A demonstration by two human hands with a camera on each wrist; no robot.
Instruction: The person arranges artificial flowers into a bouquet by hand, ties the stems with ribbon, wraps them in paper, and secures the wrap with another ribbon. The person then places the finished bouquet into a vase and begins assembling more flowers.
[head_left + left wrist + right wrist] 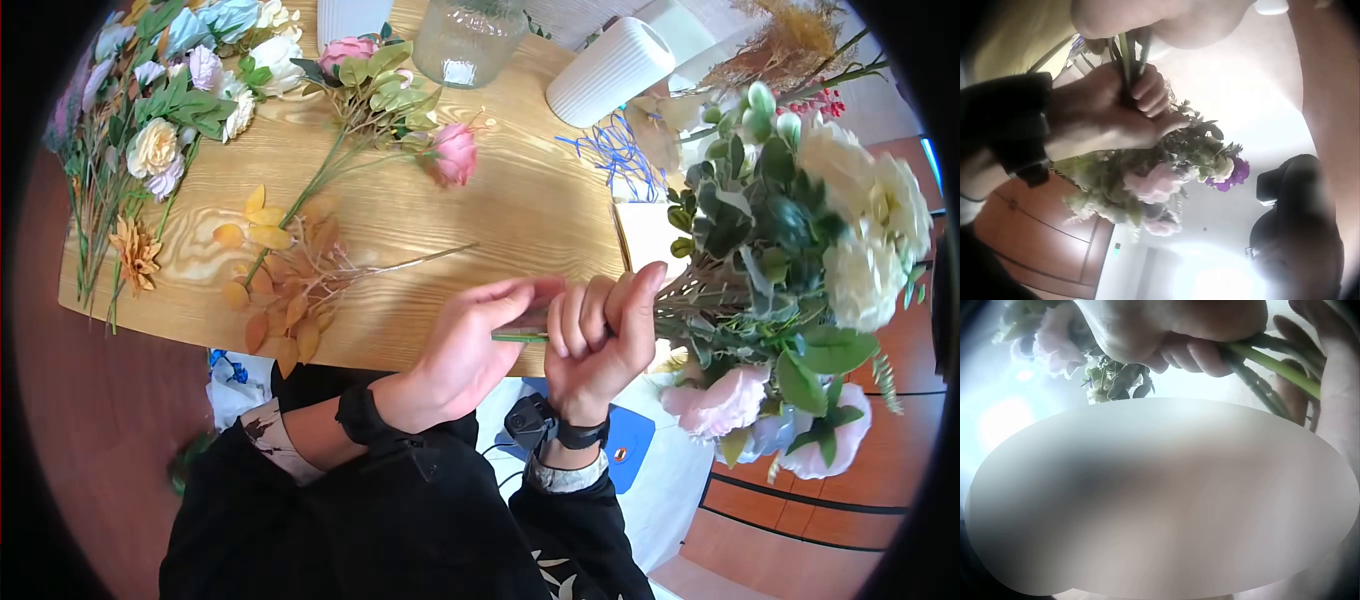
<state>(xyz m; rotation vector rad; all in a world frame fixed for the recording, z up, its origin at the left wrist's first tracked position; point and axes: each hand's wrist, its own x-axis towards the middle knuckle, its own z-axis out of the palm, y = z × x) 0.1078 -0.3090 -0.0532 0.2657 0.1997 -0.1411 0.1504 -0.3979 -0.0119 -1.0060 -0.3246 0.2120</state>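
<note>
My right hand (600, 345) grips the green stems (520, 338) of a bouquet (790, 240) in a closed fist. The bouquet lies sideways in the air, its heads pointing right: white blooms (865, 270), pale pink blooms (725, 400) and dense green leaves. A purple flower (1233, 176) shows among them in the left wrist view. My left hand (455, 350) is cupped at the stem ends, with extended fingers right behind them. In the right wrist view, the stems (1272, 362) run from the right fist toward the left palm.
On the wooden table (540, 200) lie a pink rose (453, 155), an orange-leaved branch (310, 270) and a pile of mixed flowers (155, 150). A glass vase (470, 45), a tipped white ribbed vase (612, 70) and tangled blue ties (625, 155) lie toward the back.
</note>
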